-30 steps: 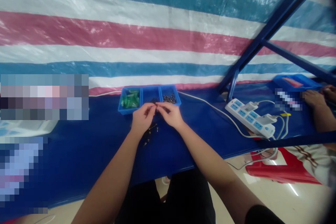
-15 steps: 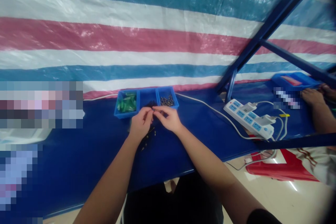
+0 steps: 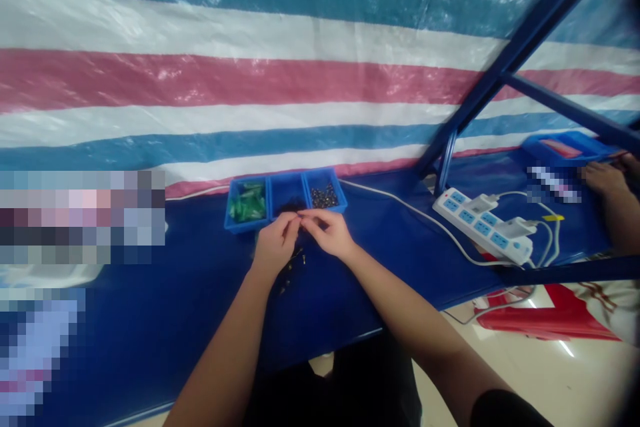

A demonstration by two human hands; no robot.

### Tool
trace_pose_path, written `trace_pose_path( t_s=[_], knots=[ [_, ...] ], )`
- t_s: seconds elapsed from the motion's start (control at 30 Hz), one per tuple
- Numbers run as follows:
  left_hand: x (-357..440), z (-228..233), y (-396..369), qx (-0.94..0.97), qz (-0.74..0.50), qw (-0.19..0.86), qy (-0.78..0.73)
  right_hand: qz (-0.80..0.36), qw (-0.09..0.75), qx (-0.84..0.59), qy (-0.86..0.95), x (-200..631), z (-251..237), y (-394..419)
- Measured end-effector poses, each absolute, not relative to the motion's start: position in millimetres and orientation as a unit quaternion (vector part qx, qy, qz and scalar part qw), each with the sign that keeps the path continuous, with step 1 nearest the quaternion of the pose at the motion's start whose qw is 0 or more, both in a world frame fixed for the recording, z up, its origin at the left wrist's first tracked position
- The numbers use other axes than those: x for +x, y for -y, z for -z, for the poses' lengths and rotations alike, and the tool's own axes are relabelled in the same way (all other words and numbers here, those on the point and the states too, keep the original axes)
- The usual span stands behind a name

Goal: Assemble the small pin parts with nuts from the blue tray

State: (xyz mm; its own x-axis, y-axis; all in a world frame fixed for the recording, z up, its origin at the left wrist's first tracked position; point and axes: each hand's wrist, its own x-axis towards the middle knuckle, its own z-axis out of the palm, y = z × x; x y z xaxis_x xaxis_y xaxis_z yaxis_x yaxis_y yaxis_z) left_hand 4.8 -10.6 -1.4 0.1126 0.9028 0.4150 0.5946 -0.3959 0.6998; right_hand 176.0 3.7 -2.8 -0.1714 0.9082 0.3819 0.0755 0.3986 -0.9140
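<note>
My left hand (image 3: 276, 240) and my right hand (image 3: 329, 232) meet fingertip to fingertip just in front of a blue three-part tray (image 3: 250, 225). Both are closed in a pinch; whatever lies between the fingers is too small to make out. Green pieces (image 3: 247, 203) fill the tray's left compartment. Dark small pieces (image 3: 289, 205) lie in the middle one, partly behind my fingers. Small shiny metal parts (image 3: 324, 196) sit in the right one. Below my hands, a few small dark and brass-coloured parts (image 3: 290, 267) are scattered on the blue table (image 3: 210, 307).
A white power strip (image 3: 483, 227) with plugs and cables lies to the right, beside a blue metal frame (image 3: 470, 100). Beyond it are another blue tray (image 3: 565, 150) and another person's hand (image 3: 604, 179). A striped plastic sheet (image 3: 280, 80) hangs behind the table.
The view has shifted slightly, so everything sits a little lower and further right. My hands stay pinched together in front of the tray, with the fingers slightly repositioned.
</note>
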Motion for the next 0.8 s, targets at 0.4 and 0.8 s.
trace_pose_path(
  t_s=[0.4, 0.8],
  knots=[
    [-1, 6, 14, 0.716, -0.443, 0.122, -0.526, -0.346, 0.527, -0.347, 0.694, 172, -8, -2],
    [0, 10, 14, 0.687, -0.458, 0.149, -0.545, -0.287, 0.523, -0.348, 0.723, 171, -8, -5]
  ],
)
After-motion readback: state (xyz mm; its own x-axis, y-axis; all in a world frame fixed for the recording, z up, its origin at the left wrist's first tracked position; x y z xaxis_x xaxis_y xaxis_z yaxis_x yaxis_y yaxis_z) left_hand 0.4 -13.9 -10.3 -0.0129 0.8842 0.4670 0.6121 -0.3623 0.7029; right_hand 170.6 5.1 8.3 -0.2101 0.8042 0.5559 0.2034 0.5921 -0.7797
